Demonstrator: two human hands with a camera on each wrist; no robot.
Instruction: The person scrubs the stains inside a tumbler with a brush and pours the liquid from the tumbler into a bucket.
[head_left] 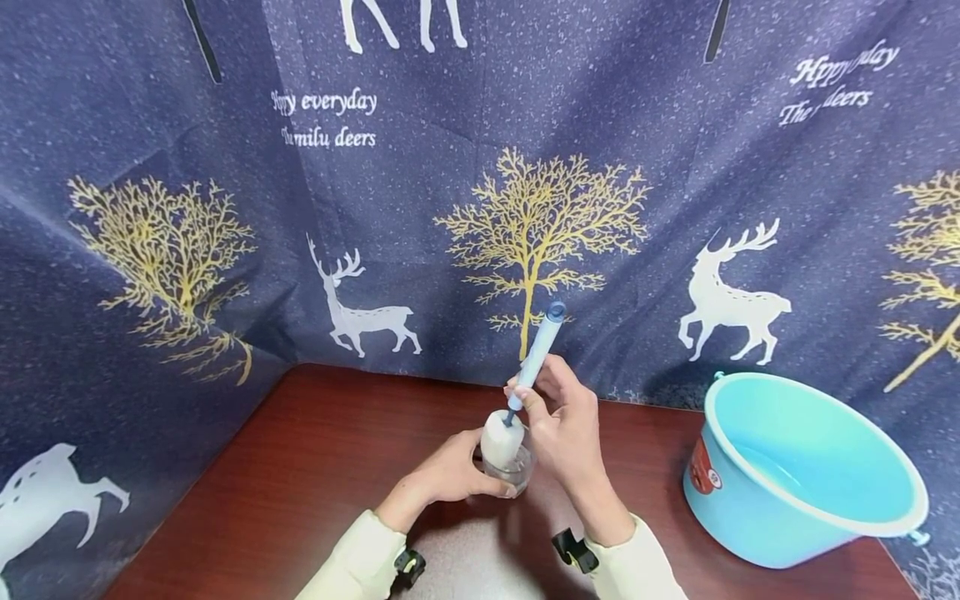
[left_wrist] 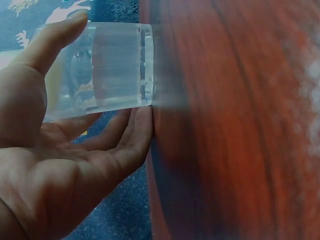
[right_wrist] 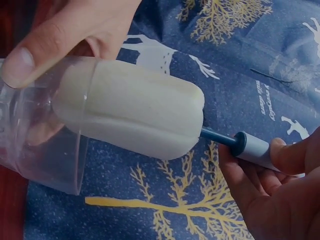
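A clear cup (head_left: 519, 481) is gripped by my left hand (head_left: 450, 471), thumb on the near side and fingers round the far side. In the left wrist view the cup's thick base (left_wrist: 146, 65) is at or just above the tabletop; contact is hard to tell. My right hand (head_left: 567, 425) pinches the light blue handle (head_left: 538, 357) of a sponge cup brush, which slants up and right. Its white sponge head (right_wrist: 135, 107) is partly inside the cup, with the upper part sticking out past the rim. A dark blue stem (right_wrist: 218, 135) joins sponge and handle.
A light blue bucket (head_left: 697, 517) with a red label stands on the right of the reddish-brown table (head_left: 337, 433). Behind and beside the table hangs a dark blue cloth (head_left: 480, 275) printed with deer and golden trees.
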